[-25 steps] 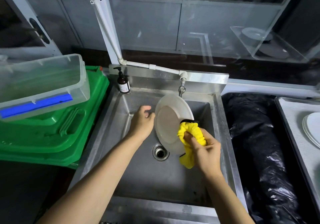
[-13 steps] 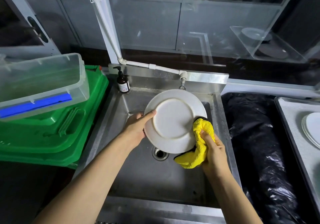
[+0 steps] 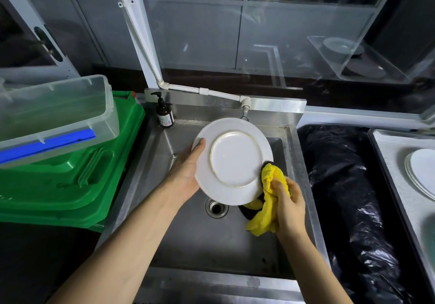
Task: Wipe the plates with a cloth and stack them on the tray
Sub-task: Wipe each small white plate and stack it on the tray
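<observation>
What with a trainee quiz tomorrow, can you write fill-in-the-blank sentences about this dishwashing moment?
The right hand grips a ____ cloth.
The left hand holds the plate with its ____ facing the camera.
The pump bottle stands at the back ____ corner of the sink.
The tray with stacked plates lies to the ____ of the sink.
Missing words: yellow; underside; left; right.

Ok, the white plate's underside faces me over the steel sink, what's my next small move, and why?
Probably sweep the yellow cloth across the round white plate: its foot ring faces up, the left hand grips the left rim, and the right hand holds the cloth only at its lower-right edge.
</observation>
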Demonstrator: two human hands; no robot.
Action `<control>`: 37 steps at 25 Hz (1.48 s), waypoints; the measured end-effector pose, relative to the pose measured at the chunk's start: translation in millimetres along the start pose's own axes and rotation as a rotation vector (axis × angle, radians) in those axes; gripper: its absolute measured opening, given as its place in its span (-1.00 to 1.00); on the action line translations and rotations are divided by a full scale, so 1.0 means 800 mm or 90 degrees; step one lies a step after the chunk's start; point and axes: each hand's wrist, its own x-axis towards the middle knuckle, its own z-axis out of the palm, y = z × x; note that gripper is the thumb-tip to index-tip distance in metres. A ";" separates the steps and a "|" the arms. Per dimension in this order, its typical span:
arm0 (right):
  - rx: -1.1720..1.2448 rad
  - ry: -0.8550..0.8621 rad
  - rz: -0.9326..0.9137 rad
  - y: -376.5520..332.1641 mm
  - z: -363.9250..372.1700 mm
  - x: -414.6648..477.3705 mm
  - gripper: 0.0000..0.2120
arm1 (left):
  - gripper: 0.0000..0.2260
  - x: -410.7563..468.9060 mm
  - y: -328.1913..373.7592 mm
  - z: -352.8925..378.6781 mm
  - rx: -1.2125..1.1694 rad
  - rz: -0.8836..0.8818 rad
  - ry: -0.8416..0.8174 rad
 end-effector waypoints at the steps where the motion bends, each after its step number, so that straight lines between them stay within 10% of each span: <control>1: -0.003 0.073 -0.024 -0.001 0.000 0.002 -0.87 | -0.71 -0.001 0.000 -0.001 0.016 0.018 0.015; 5: -0.073 0.161 -0.187 -0.041 0.003 0.012 -0.81 | -0.82 -0.016 0.002 0.005 0.061 0.047 0.033; 18: -0.493 -0.094 -0.657 -0.076 0.085 -0.005 -0.56 | -0.87 -0.031 0.007 0.036 0.071 0.100 -0.015; 30: -0.394 -0.119 -0.571 -0.052 0.106 -0.046 -0.59 | -0.83 -0.022 0.021 0.051 -0.016 0.012 0.073; 37: -0.555 -0.089 -0.785 -0.002 0.075 -0.073 -0.64 | -0.91 -0.017 0.030 0.048 -0.099 -0.029 0.078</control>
